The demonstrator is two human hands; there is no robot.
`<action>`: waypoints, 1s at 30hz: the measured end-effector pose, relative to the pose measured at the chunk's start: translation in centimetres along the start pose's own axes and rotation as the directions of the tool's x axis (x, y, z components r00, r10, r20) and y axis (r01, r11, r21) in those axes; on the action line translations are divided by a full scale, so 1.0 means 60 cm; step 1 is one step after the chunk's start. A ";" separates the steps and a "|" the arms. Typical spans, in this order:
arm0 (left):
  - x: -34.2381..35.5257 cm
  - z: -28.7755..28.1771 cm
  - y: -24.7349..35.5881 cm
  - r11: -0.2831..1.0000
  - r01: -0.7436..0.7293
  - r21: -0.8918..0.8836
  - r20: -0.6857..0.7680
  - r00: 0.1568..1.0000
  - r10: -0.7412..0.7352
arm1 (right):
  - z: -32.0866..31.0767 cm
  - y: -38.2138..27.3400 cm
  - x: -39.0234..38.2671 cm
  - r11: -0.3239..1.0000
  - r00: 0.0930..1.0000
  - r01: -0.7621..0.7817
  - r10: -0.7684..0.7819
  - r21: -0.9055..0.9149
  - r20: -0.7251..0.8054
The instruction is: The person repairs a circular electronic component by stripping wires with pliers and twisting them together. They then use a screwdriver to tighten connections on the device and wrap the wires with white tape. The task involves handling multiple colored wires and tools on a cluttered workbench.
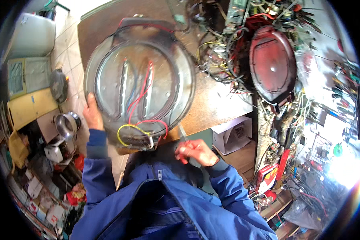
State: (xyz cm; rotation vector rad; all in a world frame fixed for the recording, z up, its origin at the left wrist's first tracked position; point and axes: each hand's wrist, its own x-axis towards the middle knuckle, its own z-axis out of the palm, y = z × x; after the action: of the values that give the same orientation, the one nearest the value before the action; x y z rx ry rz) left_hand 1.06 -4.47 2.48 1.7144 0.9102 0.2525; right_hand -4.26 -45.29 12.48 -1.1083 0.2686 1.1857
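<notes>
Head view, left hand (pixel 93 115) holding round wired casing (pixel 159 86)

left hand (pixel 93 116) partly hidden by round housing (pixel 139 70), tool (pixel 183 132) partly by right hand (pixel 195 152)

I count two hands of mine, one left hand (pixel 93 116) and one right hand (pixel 198 153), and one slim metal tool (pixel 183 131). Before me is one large round shell (pixel 139 66) with two long ridges (pixel 123 90), one yellow wire (pixel 118 132) and at least two red wires (pixel 140 97). I have one wooden surface (pixel 212 102), one red oval shell (pixel 273 66) to the far right, one white box (pixel 232 134) near right and one steel pot (pixel 67 125) on the left. The tangled wires (pixel 218 60) at far right I can't count.
</notes>
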 end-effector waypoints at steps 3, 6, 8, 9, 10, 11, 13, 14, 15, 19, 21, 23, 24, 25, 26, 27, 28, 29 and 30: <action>0.004 -0.011 -0.012 0.997 -0.013 0.071 0.032 0.999 0.010 | -0.094 0.008 0.008 0.861 0.861 -0.071 -0.202 -0.504 -0.467; 0.007 -0.005 -0.004 0.996 0.041 0.074 0.019 0.999 -0.042 | -0.137 -0.013 0.050 0.624 0.606 -0.244 -0.499 -0.742 -0.619; 0.013 -0.007 0.000 0.993 0.076 0.089 0.027 0.997 -0.079 | -0.154 -0.027 0.080 0.516 0.566 -0.355 -0.546 -0.780 -0.618; 0.014 -0.008 -0.005 0.994 0.074 0.083 0.009 0.997 -0.075 | -0.156 -0.046 0.093 0.463 0.575 -0.404 -0.542 -0.789 -0.613; 0.009 -0.003 0.001 0.996 0.062 0.070 -0.009 0.998 -0.062 | -0.158 -0.055 0.106 0.465 0.552 -0.380 -0.580 -0.799 -0.600; 0.002 0.005 0.010 0.997 0.050 0.056 -0.028 0.998 -0.049 | -0.160 -0.062 0.119 0.466 0.527 -0.356 -0.616 -0.810 -0.586; -0.008 0.004 0.017 0.996 0.062 0.057 -0.047 0.997 -0.059 | -0.159 -0.074 0.125 0.407 0.473 -0.331 -0.709 -0.851 -0.523; -0.010 0.005 0.012 0.995 0.080 0.064 -0.046 0.996 -0.077 | -0.157 -0.082 0.122 0.345 0.439 -0.332 -0.768 -0.878 -0.467; -0.012 0.002 0.011 0.993 0.095 0.072 -0.051 0.995 -0.092 | -0.151 -0.092 0.120 0.280 0.404 -0.330 -0.821 -0.901 -0.403; -0.029 0.003 -0.023 0.977 0.074 0.198 -0.153 0.987 -0.044 | -0.146 -0.097 0.099 0.398 0.351 -0.191 -0.826 -0.897 -0.441; -0.028 0.003 -0.022 0.979 0.130 0.159 -0.152 0.983 -0.106 | -0.167 -0.084 0.090 0.494 0.336 -0.235 -0.767 -0.837 -0.547; -0.037 0.009 -0.002 0.981 0.162 0.107 -0.123 0.981 -0.148 | -0.200 -0.074 0.074 0.580 0.285 -0.339 -0.687 -0.741 -0.668; -0.037 0.004 -0.009 0.982 0.146 0.121 -0.122 0.984 -0.131 | -0.228 -0.066 0.069 0.613 0.218 -0.323 -0.693 -0.721 -0.687; -0.032 0.003 -0.013 0.981 0.130 0.143 -0.128 0.986 -0.112 | -0.236 -0.080 0.049 0.710 0.203 -0.320 -0.595 -0.627 -0.778; -0.027 0.001 -0.016 0.980 0.114 0.164 -0.134 0.987 -0.092 | -0.256 -0.074 0.044 0.723 0.184 -0.328 -0.582 -0.608 -0.792; -0.029 -0.001 -0.020 0.978 0.102 0.183 -0.144 0.987 -0.076 | -0.271 -0.073 0.040 0.731 0.170 -0.338 -0.572 -0.593 -0.802; -0.031 -0.001 -0.025 0.988 0.081 0.132 -0.118 0.991 -0.066 | -0.282 -0.071 0.037 0.727 0.191 -0.366 -0.552 -0.580 -0.812; -0.031 0.002 -0.031 0.995 0.063 0.081 -0.094 0.994 -0.055 | -0.292 -0.070 0.031 0.702 0.199 -0.401 -0.560 -0.588 -0.804; -0.026 -0.001 -0.030 0.998 0.041 0.040 -0.070 0.997 -0.039 | -0.292 -0.069 0.027 0.682 0.211 -0.430 -0.561 -0.591 -0.801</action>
State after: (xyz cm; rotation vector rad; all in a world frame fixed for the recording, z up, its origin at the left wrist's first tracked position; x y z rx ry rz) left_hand -0.83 -5.37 1.34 1.7322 1.0058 0.2698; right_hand 6.16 -58.13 5.13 -2.6021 0.7592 0.1641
